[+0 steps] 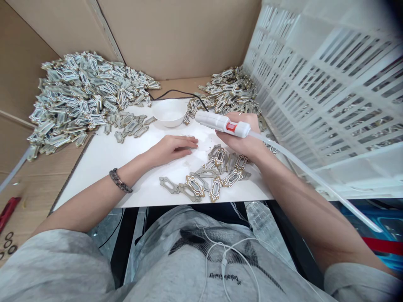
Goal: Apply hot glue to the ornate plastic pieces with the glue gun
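Note:
A white glue gun (217, 121) with a long translucent glue stick (315, 176) running out of its back is gripped in my right hand (242, 138); its nozzle is not clearly visible. My left hand (173, 149) rests on the white board (103, 167) with its fingers stretched out and holds nothing I can see. Between and below the hands lies a loose group of small ornate frame-shaped plates (215, 188), some white and gold face up, others plain grey. A white bowl (170, 112) stands beyond my left hand.
A big heap of the same plates (78, 92) is at the back left, and a smaller heap (229, 92) at the back right. Cardboard walls (182, 37) enclose the back. A white slatted crate (327, 92) stands at the right. A black cable (179, 91) runs behind the bowl.

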Available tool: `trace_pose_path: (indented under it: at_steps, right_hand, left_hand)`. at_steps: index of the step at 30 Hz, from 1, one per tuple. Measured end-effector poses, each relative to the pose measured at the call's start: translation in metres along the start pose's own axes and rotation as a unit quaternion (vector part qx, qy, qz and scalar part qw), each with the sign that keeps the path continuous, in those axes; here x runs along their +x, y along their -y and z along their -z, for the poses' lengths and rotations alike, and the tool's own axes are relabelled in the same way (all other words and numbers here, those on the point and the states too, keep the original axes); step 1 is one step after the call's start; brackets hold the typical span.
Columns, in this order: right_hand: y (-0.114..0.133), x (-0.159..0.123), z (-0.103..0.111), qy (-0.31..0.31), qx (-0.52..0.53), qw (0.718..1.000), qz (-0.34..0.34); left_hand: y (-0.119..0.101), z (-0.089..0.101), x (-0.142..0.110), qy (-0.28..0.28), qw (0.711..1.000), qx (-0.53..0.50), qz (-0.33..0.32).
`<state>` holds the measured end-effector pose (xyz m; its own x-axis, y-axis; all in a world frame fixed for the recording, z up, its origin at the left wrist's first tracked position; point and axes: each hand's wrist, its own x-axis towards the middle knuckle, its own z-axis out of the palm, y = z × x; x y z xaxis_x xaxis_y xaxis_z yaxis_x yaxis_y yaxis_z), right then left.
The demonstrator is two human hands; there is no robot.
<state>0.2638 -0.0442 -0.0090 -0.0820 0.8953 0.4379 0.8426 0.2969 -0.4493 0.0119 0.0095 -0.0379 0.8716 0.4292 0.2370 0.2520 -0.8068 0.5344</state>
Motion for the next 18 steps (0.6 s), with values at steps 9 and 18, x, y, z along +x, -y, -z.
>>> trace_pose_path:
  at_steps: [9, 18]
  right_hand:
    - [-0.001, 0.000, 0.000, -0.012, -0.014, 1.000, 0.016]
    - [-0.002, 0.000, 0.000, -0.014, -0.015, 1.000, 0.017]
  left_hand:
    - [-0.003, -0.002, 0.005, 0.013, 0.998, 0.068, 0.013]
    - [0.003, 0.009, 0.006, -0.026, 0.992, 0.126, -0.020]
